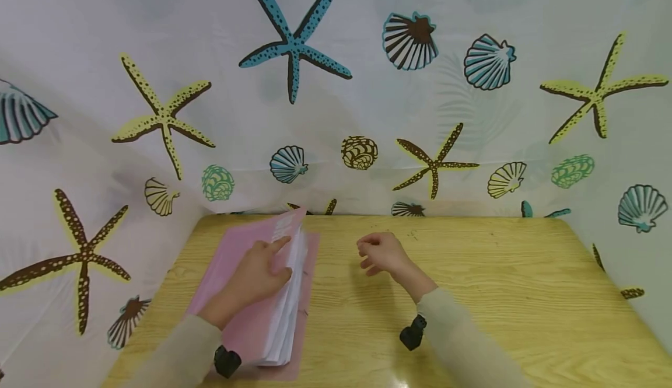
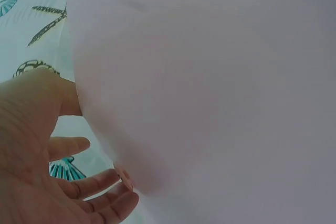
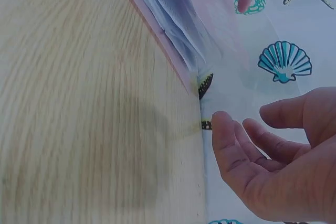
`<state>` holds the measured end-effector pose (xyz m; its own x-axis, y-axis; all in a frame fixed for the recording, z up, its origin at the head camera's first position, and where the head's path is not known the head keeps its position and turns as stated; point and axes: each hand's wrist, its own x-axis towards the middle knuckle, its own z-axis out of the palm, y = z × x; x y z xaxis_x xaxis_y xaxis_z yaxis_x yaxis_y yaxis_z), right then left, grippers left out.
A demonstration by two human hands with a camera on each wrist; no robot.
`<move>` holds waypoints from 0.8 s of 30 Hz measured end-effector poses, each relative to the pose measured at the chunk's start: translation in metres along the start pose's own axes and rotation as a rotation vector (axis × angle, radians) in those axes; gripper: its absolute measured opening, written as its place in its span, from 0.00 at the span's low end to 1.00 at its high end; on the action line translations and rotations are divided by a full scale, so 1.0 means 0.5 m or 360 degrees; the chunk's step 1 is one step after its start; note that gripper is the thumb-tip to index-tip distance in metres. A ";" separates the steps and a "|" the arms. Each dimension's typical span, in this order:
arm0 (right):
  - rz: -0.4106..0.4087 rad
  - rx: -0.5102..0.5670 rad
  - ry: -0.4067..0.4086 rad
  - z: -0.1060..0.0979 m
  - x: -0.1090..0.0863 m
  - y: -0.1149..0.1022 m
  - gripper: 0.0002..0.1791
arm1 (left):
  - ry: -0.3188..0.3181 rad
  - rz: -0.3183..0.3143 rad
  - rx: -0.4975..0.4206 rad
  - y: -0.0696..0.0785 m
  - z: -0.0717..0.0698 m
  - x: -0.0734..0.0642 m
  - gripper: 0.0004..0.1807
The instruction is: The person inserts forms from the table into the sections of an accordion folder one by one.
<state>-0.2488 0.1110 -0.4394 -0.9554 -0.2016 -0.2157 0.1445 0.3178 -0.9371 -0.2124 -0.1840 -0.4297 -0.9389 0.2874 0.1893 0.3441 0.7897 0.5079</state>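
A pink folder (image 1: 236,318), thick with white pages (image 1: 286,318), lies on the left part of the table. Its top cover stands raised along the right side, showing the page edges. My left hand (image 1: 257,274) is over this cover, index finger stretched toward its right edge and thumb apart, by the pages. In the left wrist view the pink cover (image 2: 210,87) fills most of the picture, and the left fingertips (image 2: 128,192) are right at its edge, with the thumb's end hidden behind it. Holding nothing, my right hand (image 1: 385,254) hovers over the table right of the folder, fingers loosely bent.
The wooden table (image 1: 472,294) meets a white cloth backdrop (image 1: 336,114) printed with starfish and shells along its back and sides. Each wrist carries a small black camera, one on the left sleeve (image 1: 178,347), one on the right sleeve (image 1: 462,335).
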 end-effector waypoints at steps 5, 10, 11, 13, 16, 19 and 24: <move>-0.0007 -0.0046 0.0031 -0.031 -0.001 -0.003 0.18 | -0.0018 0.0049 0.0110 0.013 0.006 0.003 0.38; -0.0044 -0.0106 0.0042 -0.059 -0.002 -0.009 0.18 | -0.0061 0.0093 0.0114 0.024 0.001 0.024 0.38; -0.0057 -0.0122 0.0046 -0.065 -0.002 -0.009 0.18 | -0.0069 0.0104 0.0109 0.026 0.001 0.030 0.38; -0.0095 -0.0187 0.0065 -0.075 -0.001 -0.010 0.19 | -0.0072 0.0119 0.0104 0.031 -0.001 0.045 0.37; -0.0199 -0.0366 0.0106 -0.089 -0.003 -0.014 0.19 | -0.0051 0.0130 0.0100 0.040 -0.005 0.068 0.36; -0.0322 -0.0538 0.0156 -0.098 -0.006 -0.021 0.22 | -0.0001 0.0137 0.0121 0.045 -0.010 0.093 0.36; -0.0519 -0.0771 0.0237 -0.107 -0.002 -0.032 0.30 | 0.0083 0.0123 0.0194 0.041 -0.011 0.133 0.35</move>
<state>-0.2637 0.1560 -0.4096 -0.9616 -0.2388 0.1356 -0.2625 0.6543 -0.7092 -0.2680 -0.1516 -0.4020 -0.9070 0.3239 0.2692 0.4096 0.8271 0.3849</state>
